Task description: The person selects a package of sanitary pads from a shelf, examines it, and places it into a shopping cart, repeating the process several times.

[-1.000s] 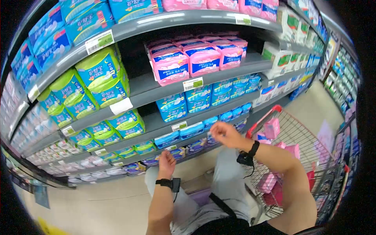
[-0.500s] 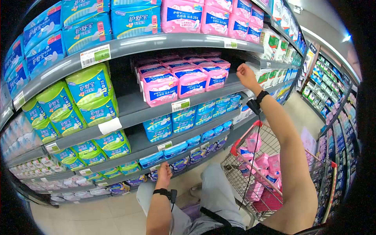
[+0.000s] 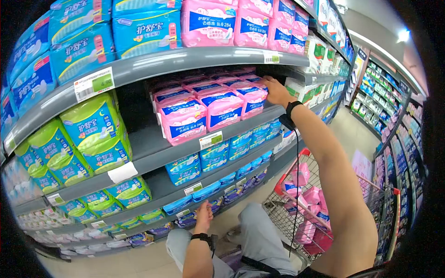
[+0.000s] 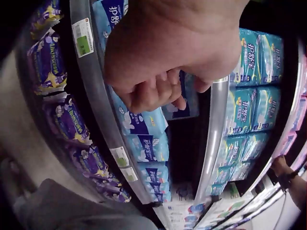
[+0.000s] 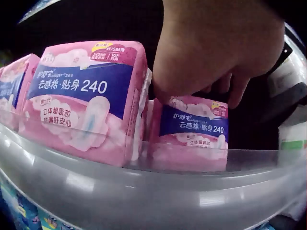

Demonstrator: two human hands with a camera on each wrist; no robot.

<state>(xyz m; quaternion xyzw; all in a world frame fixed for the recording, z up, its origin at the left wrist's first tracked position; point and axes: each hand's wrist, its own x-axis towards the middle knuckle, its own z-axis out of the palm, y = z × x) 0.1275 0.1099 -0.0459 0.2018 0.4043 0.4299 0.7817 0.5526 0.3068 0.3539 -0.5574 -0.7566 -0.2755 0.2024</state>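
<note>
In the head view my right hand (image 3: 278, 94) is at the right end of the rows of pink packs (image 3: 224, 111) on the middle shelf. The right wrist view shows this hand (image 5: 216, 48) over the top of a pink pack (image 5: 192, 132), its fingers bent down at the pack's back right corner; their hold is partly hidden. A larger-looking pink pack (image 5: 88, 96) stands to the left. My left hand (image 3: 204, 216) hangs low before the bottom shelves, empty. In the left wrist view its fingers (image 4: 160, 91) are loosely curled in front of blue packs (image 4: 148, 148).
A wire shopping cart (image 3: 279, 185) with several pink packs (image 3: 311, 197) stands at my right. Green packs (image 3: 95, 132) fill the shelf's left part. Blue packs (image 3: 146, 32) stand on the shelf above, whose grey edge (image 3: 194, 56) overhangs the pink rows.
My right hand has moved up from beside the cart, then left onto the rightmost pink packs. The left hand stays low, shifting slightly. The view has turned and come closer to the shelves.
</note>
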